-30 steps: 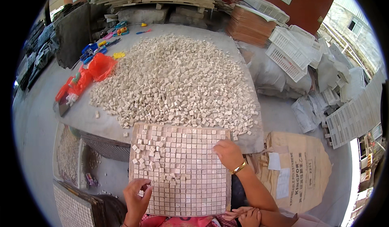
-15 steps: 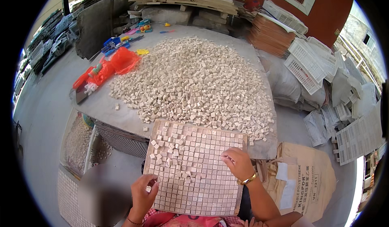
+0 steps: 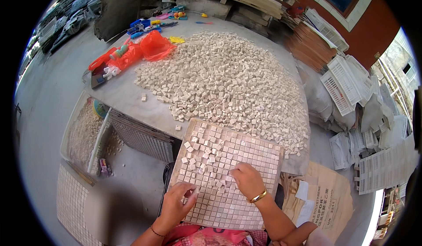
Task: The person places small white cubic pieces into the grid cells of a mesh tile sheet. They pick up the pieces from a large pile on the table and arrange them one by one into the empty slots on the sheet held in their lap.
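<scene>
A square grid tray (image 3: 273,151) rests tilted in front of me, many of its cells filled with small beige stone tiles. Loose tiles (image 3: 206,154) lie heaped over its left and middle part. At the tray's lower left edge is my left hand (image 3: 178,202), thumb and forefinger pinched on what looks like a pale stone tile. My right hand (image 3: 249,181), with a gold bangle at the wrist, hovers over the middle of the tray. Its fingertips are pressed together, and whatever they hold is hidden. Beyond the tray spreads a big pile of the same tiles (image 3: 228,79).
The pile lies on a grey table (image 3: 162,114). Red plastic bags (image 3: 154,46) and coloured toys sit at its far left. Stacked grid trays (image 3: 140,134) and a bin of tiles (image 3: 81,136) stand lower left. White crates (image 3: 343,85) and a paper sack (image 3: 334,197) are at right.
The view has shifted and tilted. My right hand has moved left across the tray, toward the loose tiles. My left hand has come slightly further over the tray's left edge.
</scene>
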### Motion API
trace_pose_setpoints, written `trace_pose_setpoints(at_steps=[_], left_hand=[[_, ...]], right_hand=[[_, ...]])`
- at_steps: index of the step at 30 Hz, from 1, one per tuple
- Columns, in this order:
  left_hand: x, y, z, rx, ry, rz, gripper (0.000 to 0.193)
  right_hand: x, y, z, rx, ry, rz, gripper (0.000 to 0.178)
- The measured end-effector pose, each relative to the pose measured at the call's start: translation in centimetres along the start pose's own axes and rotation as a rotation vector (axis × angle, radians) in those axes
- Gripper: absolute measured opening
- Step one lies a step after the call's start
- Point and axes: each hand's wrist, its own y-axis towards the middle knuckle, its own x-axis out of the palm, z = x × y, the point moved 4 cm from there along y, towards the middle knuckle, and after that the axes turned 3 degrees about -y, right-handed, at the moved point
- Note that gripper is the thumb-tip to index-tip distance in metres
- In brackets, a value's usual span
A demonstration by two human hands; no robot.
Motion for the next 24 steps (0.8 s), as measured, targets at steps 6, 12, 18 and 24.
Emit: trace_pose_setpoints(at_steps=[6,12,18,24], left_hand=[[0.4,-0.2,0.2,-0.010,-0.005,-0.031,0.022],[3.9,2.2,0.7,0.266,0.100,-0.054,0.023],[8.4,5.4,1.3,0.434,0.302,-0.192,0.024],[10.5,6.0,0.8,0.427,0.399,-0.248,0.021]], right_hand=[[-0.7,1.8,0.4,-0.109,0.064,-0.124,0.008],[-1.6,2.0,0.8,-0.011,0.255,-0.062,0.009],[-5.5,0.4,2.3,0.210,0.471,0.207,0.012],[-7.4,-1.9,3.8,0.331,0.527,0.338,0.011]])
